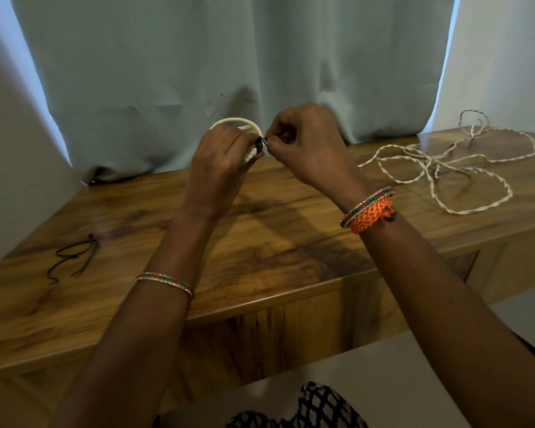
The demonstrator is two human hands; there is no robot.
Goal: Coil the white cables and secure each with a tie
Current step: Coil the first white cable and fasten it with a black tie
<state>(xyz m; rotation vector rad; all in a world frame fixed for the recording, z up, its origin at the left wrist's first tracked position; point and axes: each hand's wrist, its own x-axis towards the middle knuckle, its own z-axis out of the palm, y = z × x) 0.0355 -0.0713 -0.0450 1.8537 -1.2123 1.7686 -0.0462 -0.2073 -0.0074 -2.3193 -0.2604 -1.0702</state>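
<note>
A coiled white cable [238, 121] is held up above the wooden table [260, 242], its loop arching over my left hand [220, 162], which grips the bundled strands. A thin black tie [261, 143] wraps the bundle at its right side. My right hand [306, 143] pinches the end of that tie with thumb and fingers, right against the left hand. A second white cable [445, 162], twisted and uncoiled, lies spread in loose loops on the table's right side.
Spare black ties [74, 257] lie on the table at the left. A pale curtain [229, 72] hangs behind the table's back edge. The table's front edge [260, 299] runs below my forearms.
</note>
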